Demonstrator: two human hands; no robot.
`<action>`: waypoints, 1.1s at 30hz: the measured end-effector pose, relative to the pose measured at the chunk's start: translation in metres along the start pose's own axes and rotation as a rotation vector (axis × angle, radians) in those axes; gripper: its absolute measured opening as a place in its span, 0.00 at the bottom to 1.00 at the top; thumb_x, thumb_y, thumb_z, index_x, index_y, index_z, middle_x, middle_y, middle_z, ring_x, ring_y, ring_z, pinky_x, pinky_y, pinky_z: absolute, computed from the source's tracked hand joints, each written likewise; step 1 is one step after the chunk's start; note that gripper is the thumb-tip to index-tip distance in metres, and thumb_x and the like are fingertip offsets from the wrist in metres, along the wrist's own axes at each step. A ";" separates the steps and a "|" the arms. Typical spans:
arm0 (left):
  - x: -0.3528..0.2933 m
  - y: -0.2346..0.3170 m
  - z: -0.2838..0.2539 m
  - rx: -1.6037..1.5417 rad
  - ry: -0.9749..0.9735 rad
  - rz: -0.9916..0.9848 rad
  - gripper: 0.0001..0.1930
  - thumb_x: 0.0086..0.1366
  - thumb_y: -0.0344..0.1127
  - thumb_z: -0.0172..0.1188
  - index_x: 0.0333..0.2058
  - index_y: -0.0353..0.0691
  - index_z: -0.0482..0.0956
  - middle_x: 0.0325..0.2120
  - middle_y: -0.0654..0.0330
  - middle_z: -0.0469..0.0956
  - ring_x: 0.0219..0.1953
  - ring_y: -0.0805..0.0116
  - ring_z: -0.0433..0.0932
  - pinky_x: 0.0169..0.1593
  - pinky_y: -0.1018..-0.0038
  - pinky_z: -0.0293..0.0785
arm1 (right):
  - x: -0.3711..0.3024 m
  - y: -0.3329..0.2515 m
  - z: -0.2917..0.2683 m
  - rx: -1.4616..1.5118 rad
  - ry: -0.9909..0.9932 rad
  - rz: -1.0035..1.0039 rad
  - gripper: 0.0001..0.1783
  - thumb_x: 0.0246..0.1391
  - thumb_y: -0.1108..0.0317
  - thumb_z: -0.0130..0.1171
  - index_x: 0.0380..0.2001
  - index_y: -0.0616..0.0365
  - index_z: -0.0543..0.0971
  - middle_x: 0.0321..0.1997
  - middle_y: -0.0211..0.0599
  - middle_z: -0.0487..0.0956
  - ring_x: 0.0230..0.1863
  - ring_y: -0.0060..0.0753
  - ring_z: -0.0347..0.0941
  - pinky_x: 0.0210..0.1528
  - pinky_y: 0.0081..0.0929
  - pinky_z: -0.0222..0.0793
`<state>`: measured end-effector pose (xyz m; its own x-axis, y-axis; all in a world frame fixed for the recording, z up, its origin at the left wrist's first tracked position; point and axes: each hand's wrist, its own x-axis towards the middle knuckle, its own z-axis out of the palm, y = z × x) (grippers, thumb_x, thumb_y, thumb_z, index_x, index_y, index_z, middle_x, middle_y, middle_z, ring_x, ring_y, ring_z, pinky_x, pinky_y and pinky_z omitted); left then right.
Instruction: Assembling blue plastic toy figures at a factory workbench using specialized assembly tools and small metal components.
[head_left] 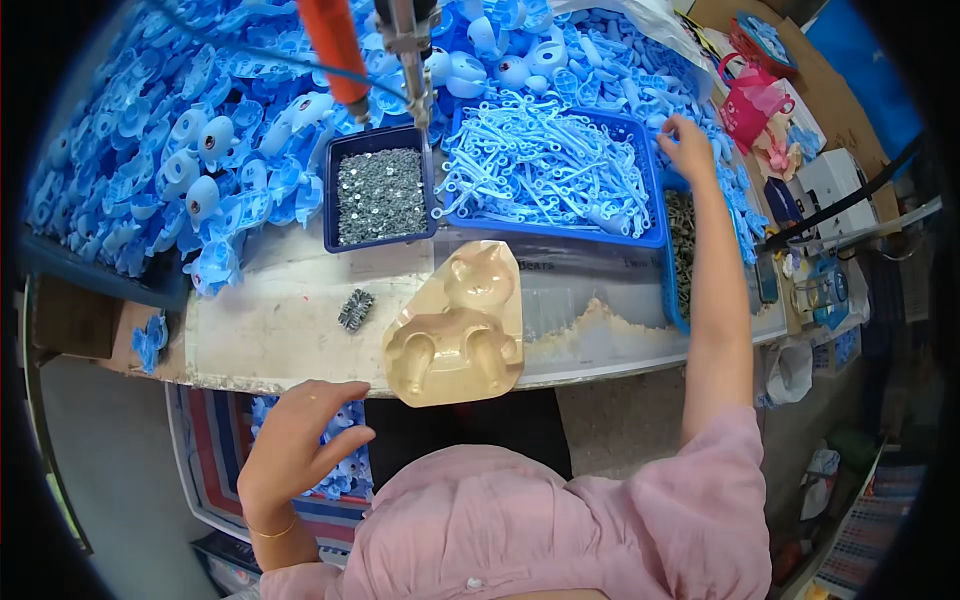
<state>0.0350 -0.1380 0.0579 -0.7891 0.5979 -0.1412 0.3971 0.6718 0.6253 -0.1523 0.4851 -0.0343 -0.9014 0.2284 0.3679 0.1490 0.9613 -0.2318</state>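
Note:
My left hand (308, 430) is just off the table's front edge, its thumb apart from the other fingers and nothing in it. My right hand (688, 152) reaches far forward, past the right end of a blue tray (560, 232) of light-blue looped plastic strips (545, 165). Its fingers are loosely bent over the heap of small blue plastic parts (640, 85), with a gap between thumb and forefinger. In front of me a tan moulded fixture (478, 335) with animal-shaped hollows lies at the table's edge, nothing set in it. Left of it sits a small clump of metal pieces (356, 310).
A dark-blue bin (332, 215) holds small metal fasteners. Above it hang an orange tool (335, 50) and a metal driver head (408, 55). Blue plastic shells (200, 140) pile up at left. Under my right forearm a blue basket (672, 300) holds brownish metal parts.

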 end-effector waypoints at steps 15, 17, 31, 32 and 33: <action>0.100 0.060 0.084 -0.304 0.133 0.443 0.26 0.65 0.38 0.65 0.60 0.42 0.71 0.55 0.49 0.75 0.48 0.49 0.78 0.52 0.61 0.75 | -0.115 -0.089 -0.099 0.982 -0.621 -0.080 0.13 0.47 0.79 0.62 0.39 0.62 0.78 0.44 0.34 0.81 0.43 0.29 0.80 0.47 0.27 0.77; 0.113 0.065 0.101 -0.446 0.110 0.414 0.29 0.65 0.37 0.66 0.63 0.43 0.68 0.58 0.49 0.72 0.50 0.49 0.78 0.52 0.62 0.76 | -0.146 -0.140 -0.100 0.927 -0.751 -0.225 0.12 0.46 0.80 0.61 0.38 0.62 0.79 0.45 0.36 0.82 0.44 0.28 0.80 0.47 0.28 0.77; 0.091 0.027 0.089 -0.383 0.362 0.306 0.21 0.60 0.26 0.69 0.53 0.36 0.81 0.50 0.50 0.81 0.50 0.53 0.81 0.51 0.67 0.78 | -0.029 0.060 -0.021 0.077 0.099 0.216 0.12 0.55 0.73 0.60 0.42 0.60 0.83 0.41 0.43 0.86 0.43 0.37 0.83 0.47 0.33 0.76; 0.085 0.024 0.087 -0.401 0.375 0.268 0.21 0.60 0.26 0.69 0.53 0.35 0.81 0.51 0.49 0.80 0.51 0.52 0.81 0.52 0.66 0.78 | -0.018 0.053 -0.013 0.091 0.091 0.205 0.12 0.55 0.73 0.60 0.42 0.60 0.83 0.41 0.43 0.86 0.43 0.37 0.83 0.47 0.33 0.76; 0.080 0.021 0.087 -0.394 0.383 0.256 0.21 0.60 0.26 0.69 0.53 0.35 0.81 0.51 0.49 0.80 0.51 0.52 0.81 0.52 0.66 0.78 | -0.009 0.047 -0.006 0.012 0.089 0.178 0.13 0.55 0.74 0.58 0.44 0.57 0.83 0.44 0.45 0.85 0.45 0.41 0.82 0.49 0.36 0.76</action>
<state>0.0213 -0.0379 -0.0068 -0.8332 0.4701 0.2913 0.4505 0.2715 0.8505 -0.1351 0.5297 -0.0431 -0.8216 0.4081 0.3980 0.2976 0.9026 -0.3111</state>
